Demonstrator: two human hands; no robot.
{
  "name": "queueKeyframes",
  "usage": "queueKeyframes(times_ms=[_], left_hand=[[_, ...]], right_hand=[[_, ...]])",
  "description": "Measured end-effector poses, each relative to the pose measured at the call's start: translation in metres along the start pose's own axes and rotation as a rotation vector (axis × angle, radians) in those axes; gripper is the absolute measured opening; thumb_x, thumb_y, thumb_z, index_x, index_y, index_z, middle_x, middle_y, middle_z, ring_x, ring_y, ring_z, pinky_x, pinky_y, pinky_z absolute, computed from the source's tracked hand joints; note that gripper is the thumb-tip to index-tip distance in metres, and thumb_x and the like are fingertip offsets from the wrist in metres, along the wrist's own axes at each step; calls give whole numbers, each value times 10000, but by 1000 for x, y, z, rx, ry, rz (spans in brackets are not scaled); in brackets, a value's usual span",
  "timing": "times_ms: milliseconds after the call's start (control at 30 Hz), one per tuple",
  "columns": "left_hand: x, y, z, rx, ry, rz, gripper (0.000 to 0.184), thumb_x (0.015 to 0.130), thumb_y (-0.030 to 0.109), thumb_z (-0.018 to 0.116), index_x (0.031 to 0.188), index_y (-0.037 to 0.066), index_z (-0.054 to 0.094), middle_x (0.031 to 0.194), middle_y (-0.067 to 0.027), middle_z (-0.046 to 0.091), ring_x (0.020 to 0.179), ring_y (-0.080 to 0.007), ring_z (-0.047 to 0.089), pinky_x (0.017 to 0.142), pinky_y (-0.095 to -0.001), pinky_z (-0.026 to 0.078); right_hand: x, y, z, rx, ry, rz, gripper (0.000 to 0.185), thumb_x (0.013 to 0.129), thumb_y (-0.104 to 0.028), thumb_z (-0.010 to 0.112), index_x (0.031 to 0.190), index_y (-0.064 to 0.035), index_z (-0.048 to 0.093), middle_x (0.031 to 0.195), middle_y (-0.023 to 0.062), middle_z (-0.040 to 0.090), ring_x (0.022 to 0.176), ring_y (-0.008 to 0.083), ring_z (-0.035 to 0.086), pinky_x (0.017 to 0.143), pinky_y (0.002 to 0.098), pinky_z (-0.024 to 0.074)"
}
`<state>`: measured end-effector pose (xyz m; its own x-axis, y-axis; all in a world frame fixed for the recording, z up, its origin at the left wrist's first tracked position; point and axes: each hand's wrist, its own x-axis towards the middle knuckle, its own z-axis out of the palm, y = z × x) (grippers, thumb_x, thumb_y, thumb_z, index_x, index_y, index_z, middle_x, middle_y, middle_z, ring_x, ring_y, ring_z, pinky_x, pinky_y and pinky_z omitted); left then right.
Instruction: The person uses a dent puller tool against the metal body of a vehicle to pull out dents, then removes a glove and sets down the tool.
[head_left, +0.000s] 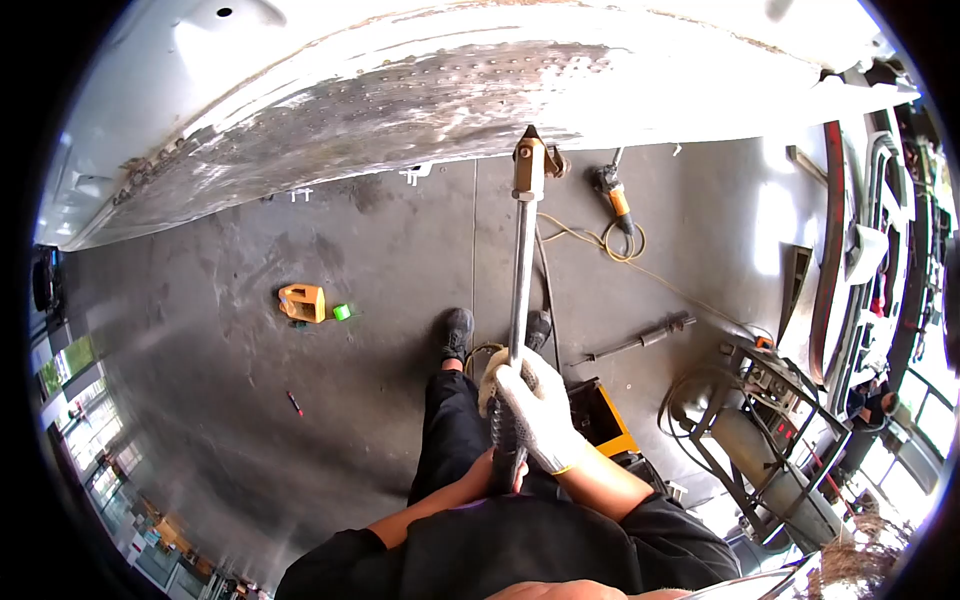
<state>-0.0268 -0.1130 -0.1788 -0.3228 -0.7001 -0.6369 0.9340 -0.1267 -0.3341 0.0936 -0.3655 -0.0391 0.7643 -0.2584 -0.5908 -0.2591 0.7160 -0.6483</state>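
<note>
I hold a slide hammer (pixel 522 275), a long steel rod with a brass head (pixel 528 168) and pointed tip. My right hand (pixel 535 400), in a white knitted glove, is closed around it where the rod meets the black ribbed grip (pixel 503 430). Lower down, my left hand (pixel 485 473) is bare and wraps the handle close to my body, its fingers partly hidden. The brass tip overlaps the lower edge of a vehicle panel (pixel 400 105), white with a scuffed bare-metal area dotted by small marks. Whether it touches, I cannot tell.
An orange angle grinder (pixel 621 208) lies on the floor with its yellow cord. Left are a cut orange jug (pixel 303 303), green roll (pixel 342 312) and red marker (pixel 295 403). Right are a long rod tool (pixel 640 340), yellow-edged box (pixel 612 425) and a wheeled frame with a tank (pixel 770 470).
</note>
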Motion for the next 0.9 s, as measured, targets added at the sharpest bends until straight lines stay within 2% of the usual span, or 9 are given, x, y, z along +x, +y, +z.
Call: queueKeyframes(times_ms=[167, 233, 267, 333, 500, 567, 600, 700, 900], left_hand=[[-9, 14, 68, -31, 702, 710, 344, 1108, 415, 507, 1220, 92, 547, 858, -152, 666, 608, -295, 670, 577, -402, 568], [-13, 19, 24, 66, 372, 482, 360, 1110, 428, 502, 1294, 118, 506, 863, -138, 666, 610, -278, 668, 571, -395, 571], [-9, 20, -11, 109, 36, 129, 375, 1112, 434, 500, 1332, 131, 486, 866, -131, 665, 611, -269, 667, 568, -392, 573], [-14, 18, -18, 286, -122, -100, 415, 1114, 447, 495, 1406, 157, 445, 871, -116, 664, 613, -252, 665, 561, -385, 577], [-23, 9, 31, 288, 215, 210, 537, 1123, 582, 363, 1113, 99, 599, 834, -115, 666, 643, -229, 658, 621, -365, 566], [-22, 9, 41, 268, 288, 290, 624, 1124, 614, 331, 1031, 81, 643, 824, -116, 667, 650, -226, 657, 637, -360, 563], [-17, 17, 43, 208, 260, 283, 428, 1112, 536, 428, 1300, 157, 493, 840, -97, 650, 615, -208, 652, 567, -348, 562], [-10, 18, 50, 162, 206, 280, 478, 1096, 461, 524, 1487, 205, 423, 857, -83, 633, 573, -194, 646, 487, -342, 557], [-3, 5, 39, 85, 180, 231, 334, 1095, 461, 526, 1209, 149, 553, 782, -75, 623, 543, -212, 642, 469, -355, 543]], right_hand=[[15, -1, -8, -154, 42, 21, 266, 1127, -267, 554, 1154, -7, 606, 877, 83, 670, 766, 165, 660, 718, 304, 551], [19, 5, -7, -84, 43, -12, 367, 1115, -367, 578, 1163, -4, 606, 884, 92, 672, 777, 173, 669, 729, 300, 547], [17, 2, -6, 26, -70, 9, 435, 1097, -430, 594, 1165, 0, 604, 892, 102, 677, 788, 183, 679, 738, 304, 548], [14, -6, -3, 107, -236, 31, 604, 1045, -574, 626, 1155, 20, 600, 919, 130, 691, 812, 221, 705, 746, 332, 559], [12, -8, -14, 129, -160, 30, 520, 1071, -507, 615, 1099, 12, 594, 770, 175, 669, 710, 289, 688, 703, 378, 568], [19, 3, -28, 131, -160, 5, 402, 1150, -375, 492, 1143, 12, 599, 848, 128, 693, 761, 200, 677, 729, 341, 557], [20, 5, -32, 126, -159, 1, 397, 1149, -375, 494, 1147, 9, 596, 849, 124, 690, 757, 193, 669, 728, 336, 551], [21, 2, -32, 123, -186, -6, 390, 1146, -378, 504, 1147, 1, 594, 848, 116, 684, 755, 182, 656, 729, 326, 537], [19, 0, -22, 87, -205, 41, 384, 1143, -394, 510, 1107, -22, 598, 829, 93, 674, 761, 170, 638, 727, 316, 510]])
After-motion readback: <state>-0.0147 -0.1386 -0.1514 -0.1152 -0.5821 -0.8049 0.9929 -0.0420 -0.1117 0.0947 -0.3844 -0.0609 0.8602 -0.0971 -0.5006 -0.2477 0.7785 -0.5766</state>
